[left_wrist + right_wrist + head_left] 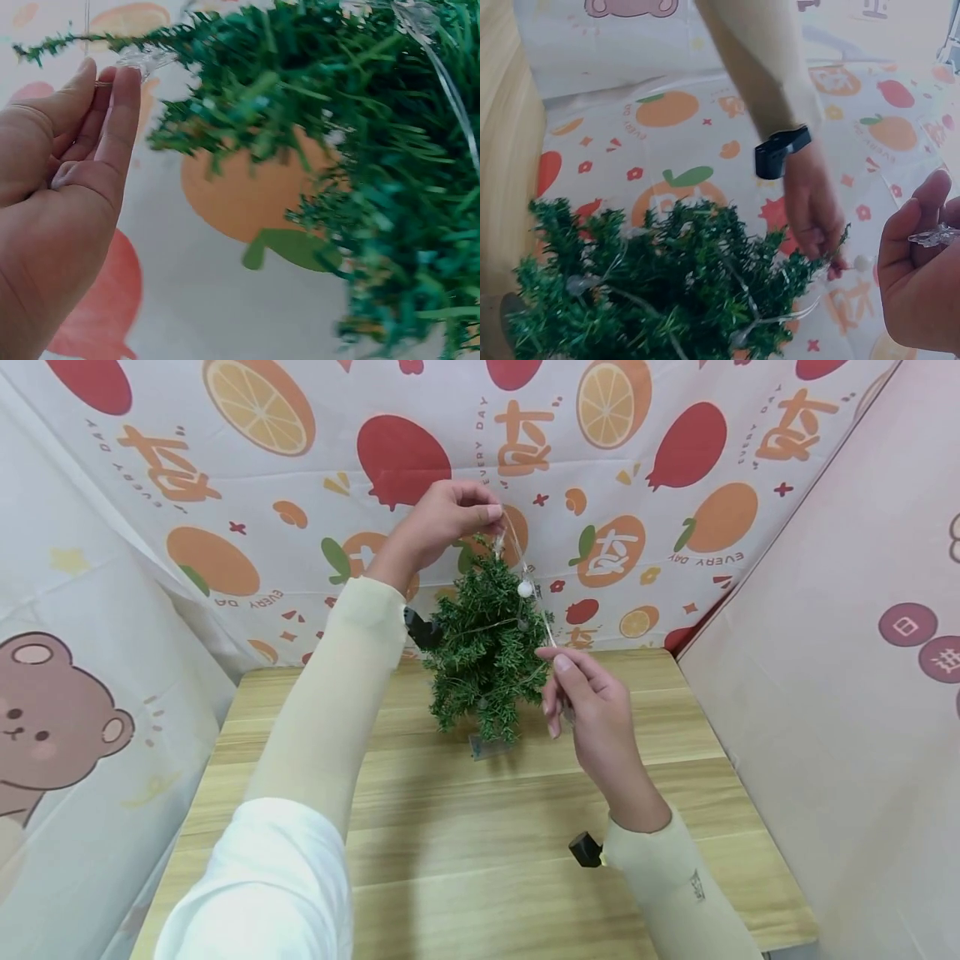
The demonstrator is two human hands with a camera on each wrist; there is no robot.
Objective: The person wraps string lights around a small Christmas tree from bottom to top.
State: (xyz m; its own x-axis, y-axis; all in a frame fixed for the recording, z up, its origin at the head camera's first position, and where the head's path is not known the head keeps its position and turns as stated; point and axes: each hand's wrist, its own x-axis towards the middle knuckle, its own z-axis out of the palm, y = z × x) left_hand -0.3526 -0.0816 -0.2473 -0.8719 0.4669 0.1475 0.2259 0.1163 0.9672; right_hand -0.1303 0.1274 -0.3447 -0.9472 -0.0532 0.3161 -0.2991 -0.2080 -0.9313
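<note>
A small green artificial Christmas tree (480, 652) stands on the wooden table, with a thin light string wound around its branches. At the treetop, my left hand (446, 522) pinches the string's wire between thumb and fingers. A clear plastic piece (146, 61) shows beside those fingertips in the left wrist view. Right of the tree, my right hand (600, 714) pinches a lower part of the same wire, stretched between both hands. A round white bulb (525, 588) hangs on that stretch. In the right wrist view, another clear piece (932, 238) lies in my right hand.
The tree's small base (489, 747) sits on the light wooden table (465, 868). Behind hangs a fruit-print cloth (292, 552), with pale printed sheets at both sides. A black wrist camera (587, 849) sticks out from my right sleeve.
</note>
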